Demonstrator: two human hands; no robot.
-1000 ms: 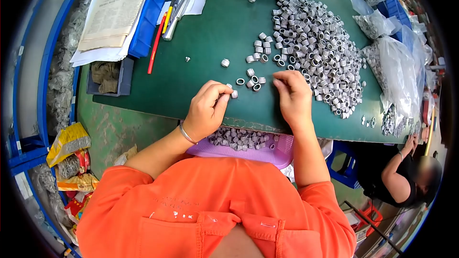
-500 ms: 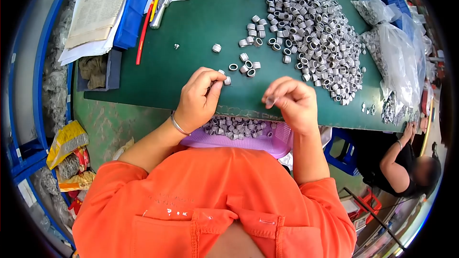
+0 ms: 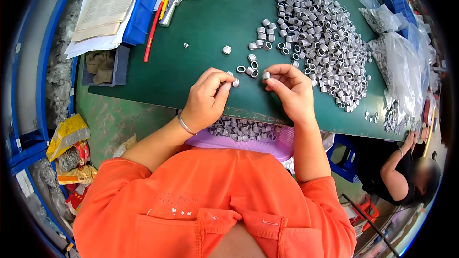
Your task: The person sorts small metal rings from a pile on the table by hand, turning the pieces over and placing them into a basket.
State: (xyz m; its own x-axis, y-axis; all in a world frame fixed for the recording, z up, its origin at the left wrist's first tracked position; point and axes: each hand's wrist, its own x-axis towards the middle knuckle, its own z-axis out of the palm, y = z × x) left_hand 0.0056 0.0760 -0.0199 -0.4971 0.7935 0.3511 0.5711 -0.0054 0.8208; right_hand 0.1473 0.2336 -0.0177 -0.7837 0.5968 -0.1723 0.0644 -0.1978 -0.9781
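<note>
My right hand (image 3: 294,88) pinches a small grey metal ring (image 3: 266,75) between thumb and fingertips, just above the green table. To its left, my left hand (image 3: 208,93) is closed, with thumb and index finger together at another metal ring (image 3: 235,82). Part of one more ring (image 3: 230,73) shows behind that index finger. Several loose rings (image 3: 252,71) lie beyond the two hands. A large pile of similar rings (image 3: 325,43) spreads over the table at the right. Below the table edge, a pink plastic basket (image 3: 210,142) holds many more.
A blue tray (image 3: 143,19) with papers (image 3: 100,9) stands at the left, by a red pencil (image 3: 153,36). Clear plastic bags (image 3: 404,62) of parts line the right side. A co-worker (image 3: 394,167) sits at the right edge near a blue stool (image 3: 342,155).
My right hand has turned and come down slightly, and a metal ring now shows in its fingertips where a small blurred, translucent-looking thing was. My left hand stays beside the same rings. The view shifts slightly.
</note>
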